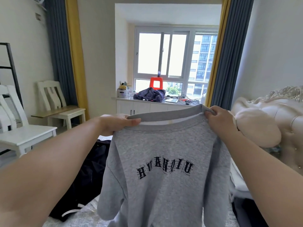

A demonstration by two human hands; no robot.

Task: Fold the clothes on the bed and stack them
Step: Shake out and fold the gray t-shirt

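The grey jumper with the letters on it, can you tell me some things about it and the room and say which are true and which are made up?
1. Both hands hold the grey jumper up by its neckline. True: the left hand and the right hand each grip the collar.
2. The jumper is already folded flat on the bed. False: it hangs unfolded in the air.
3. A red stool stands on the window ledge. True.
4. The dark clothes on the bed lie to the right of the jumper. False: they lie to its left.
5. The jumper's letters are pink. False: they are dark.
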